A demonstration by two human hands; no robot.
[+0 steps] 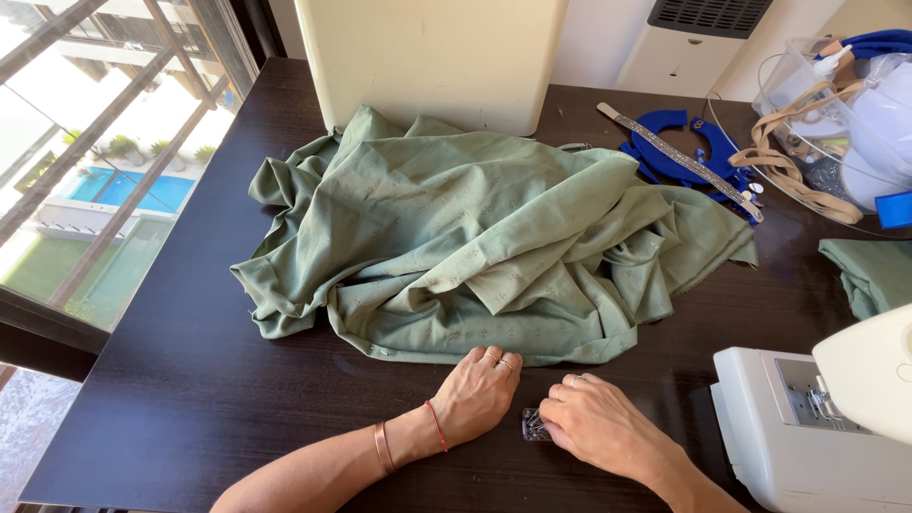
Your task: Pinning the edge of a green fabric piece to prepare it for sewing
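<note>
While both hands sit low in the frame, just under the near hem of the sage-green fabric (475, 247), they meet over a small clear box (534, 425) lying on the dark wooden table (190, 399) at bottom centre. The left hand (478, 391) rests knuckles-up with its fingers curled loosely, fingertips close to the cloth's edge; it grasps nothing that shows. The right hand (594, 423) covers the right side of the box, fingers bent over it, and whether it pinches something from inside cannot be told, since the fingertips are hidden. Kept right at the hem, the box seems placed so that its contents stay within reach of the cloth.

Only the left part of the box shows: a small transparent plastic case with a glint of metal inside, likely pins or clips, too small to be sure.

Across the middle of the frame the fabric lies heaped in deep, loose folds, faintly patterned, its back edge against a cream appliance (427, 57) at top centre. A white sewing machine (807, 418) stands at lower right, and a blue curved ruler (665, 157) lies at upper right beside a clear container (817, 104) of sewing supplies.
</note>
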